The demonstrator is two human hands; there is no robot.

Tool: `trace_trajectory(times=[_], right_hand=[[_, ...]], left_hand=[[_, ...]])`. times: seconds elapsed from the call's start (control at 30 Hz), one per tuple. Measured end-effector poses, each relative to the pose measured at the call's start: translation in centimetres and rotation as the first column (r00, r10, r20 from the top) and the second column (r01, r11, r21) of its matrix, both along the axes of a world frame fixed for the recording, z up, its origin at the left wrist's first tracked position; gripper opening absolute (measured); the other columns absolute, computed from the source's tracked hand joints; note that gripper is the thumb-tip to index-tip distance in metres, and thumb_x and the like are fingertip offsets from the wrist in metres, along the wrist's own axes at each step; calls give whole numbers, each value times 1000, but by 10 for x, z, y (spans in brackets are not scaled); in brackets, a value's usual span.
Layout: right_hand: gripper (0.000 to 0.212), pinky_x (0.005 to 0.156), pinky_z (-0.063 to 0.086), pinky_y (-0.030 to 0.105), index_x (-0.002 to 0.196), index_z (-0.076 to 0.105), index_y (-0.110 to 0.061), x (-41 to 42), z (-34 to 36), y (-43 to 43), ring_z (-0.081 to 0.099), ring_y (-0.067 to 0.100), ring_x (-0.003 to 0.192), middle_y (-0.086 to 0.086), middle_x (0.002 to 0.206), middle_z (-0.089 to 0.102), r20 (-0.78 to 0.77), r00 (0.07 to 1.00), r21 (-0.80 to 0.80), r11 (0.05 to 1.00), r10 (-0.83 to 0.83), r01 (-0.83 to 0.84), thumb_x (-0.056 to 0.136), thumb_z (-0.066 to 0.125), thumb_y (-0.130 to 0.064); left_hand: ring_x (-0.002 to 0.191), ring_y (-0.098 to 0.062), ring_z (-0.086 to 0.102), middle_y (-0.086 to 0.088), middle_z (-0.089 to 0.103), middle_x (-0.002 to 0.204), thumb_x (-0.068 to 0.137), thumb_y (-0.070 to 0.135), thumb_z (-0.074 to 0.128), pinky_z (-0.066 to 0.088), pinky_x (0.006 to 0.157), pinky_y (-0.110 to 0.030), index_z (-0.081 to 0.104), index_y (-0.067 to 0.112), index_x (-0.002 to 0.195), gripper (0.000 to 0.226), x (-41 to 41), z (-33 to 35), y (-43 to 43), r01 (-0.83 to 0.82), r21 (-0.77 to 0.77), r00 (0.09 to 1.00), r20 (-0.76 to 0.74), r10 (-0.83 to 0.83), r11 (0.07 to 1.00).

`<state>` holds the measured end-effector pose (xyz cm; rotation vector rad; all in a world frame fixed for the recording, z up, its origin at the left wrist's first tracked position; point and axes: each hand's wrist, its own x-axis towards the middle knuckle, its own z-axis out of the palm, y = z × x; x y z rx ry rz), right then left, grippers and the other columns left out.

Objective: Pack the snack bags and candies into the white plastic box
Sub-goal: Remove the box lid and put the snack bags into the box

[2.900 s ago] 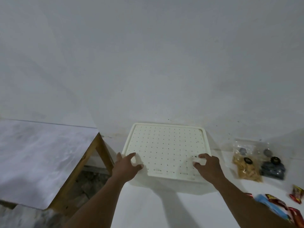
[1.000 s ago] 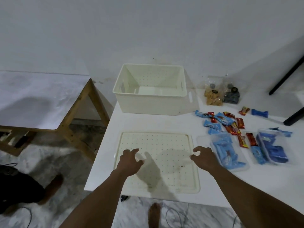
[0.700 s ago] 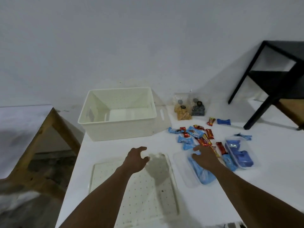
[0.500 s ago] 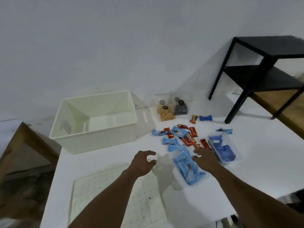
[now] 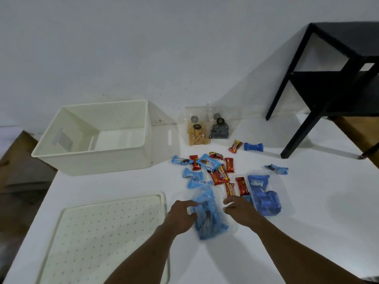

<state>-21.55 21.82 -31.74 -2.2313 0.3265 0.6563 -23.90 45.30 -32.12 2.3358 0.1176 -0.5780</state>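
The white plastic box (image 5: pixel 96 158) stands open and empty at the back left of the white table. A clear bag of blue snack packets (image 5: pixel 208 217) lies in front of me. My left hand (image 5: pixel 180 217) grips its left edge and my right hand (image 5: pixel 239 209) touches its right edge. A second clear bag of blue packets (image 5: pixel 263 194) lies just right of it. Loose red and blue candies (image 5: pixel 213 169) are scattered behind the bags. Two clear pouches, one yellow (image 5: pixel 198 134) and one dark (image 5: pixel 219 130), stand near the wall.
The perforated white lid (image 5: pixel 98 234) lies flat at the table's front left. A black side table (image 5: pixel 336 78) stands on the back right. The white wall runs along the back. The table's left edge drops to a dark floor.
The lid was taken off the box and laid on the table. Both hands then moved right, away from the lid, and closed in on the clear bag of blue packets.
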Motion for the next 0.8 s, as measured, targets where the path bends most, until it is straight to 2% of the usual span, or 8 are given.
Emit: trace_trajectory(times=[0.17,0.23,0.3,0.43,0.53,0.6,0.73,0.8], right_hand=[[24,73,50,23,107,69,-14,32,8,-9,64,17,90,7,107,70,28,994,10,995,102,-102,83,71,-15],[21,72,53,21,106,67,-10,55,20,-10,65,18,83,9,105,70,66,992,41,993,109,-112,85,69,-11],[16,77,52,22,102,67,-17,79,32,-11,66,18,88,6,107,69,103,987,39,991,125,-129,86,65,-14],[23,81,46,26,107,68,-21,127,50,-17,62,18,101,1,113,65,161,975,-30,988,153,-150,85,64,-21],[20,71,42,18,107,66,-23,163,53,-28,57,12,96,-2,113,62,214,972,6,995,97,-101,86,67,-21],[23,75,43,22,109,66,-20,189,54,-33,57,12,97,0,116,63,224,974,26,998,42,-49,86,69,-22],[25,61,47,22,109,67,-20,245,45,-42,61,13,75,5,107,65,200,979,57,998,-36,25,84,73,-22],[26,66,50,25,108,68,-21,274,36,-45,62,16,83,4,112,65,192,979,115,992,-72,50,83,74,-20]], left_hand=[[121,-24,53,-4,62,125,94,25,61,34,105,-27,63,17,126,33,18,23,-11,65,132,996,59,-73,989],[118,-24,57,-1,65,121,88,33,64,42,104,-33,65,23,123,36,37,30,-10,13,112,997,80,-22,994],[122,-20,53,0,59,125,86,41,67,42,105,-31,62,30,128,44,57,36,-9,-45,122,994,104,33,991],[115,-25,61,-7,70,118,83,22,71,45,97,-28,71,18,116,34,102,52,-15,-68,97,980,195,47,993],[98,-20,68,-6,72,108,72,41,69,55,92,-37,73,31,109,39,152,29,-9,-98,22,981,172,93,995],[93,-15,67,-10,66,114,71,45,70,55,93,-32,68,35,117,47,185,18,-6,-101,14,987,130,98,995],[108,-27,65,-16,61,121,77,41,74,49,95,-29,62,29,129,55,237,37,-15,-99,-2,990,105,99,995],[120,-24,57,-14,53,129,80,39,76,40,99,-24,60,32,130,53,265,30,-14,-102,10,991,92,101,995]])
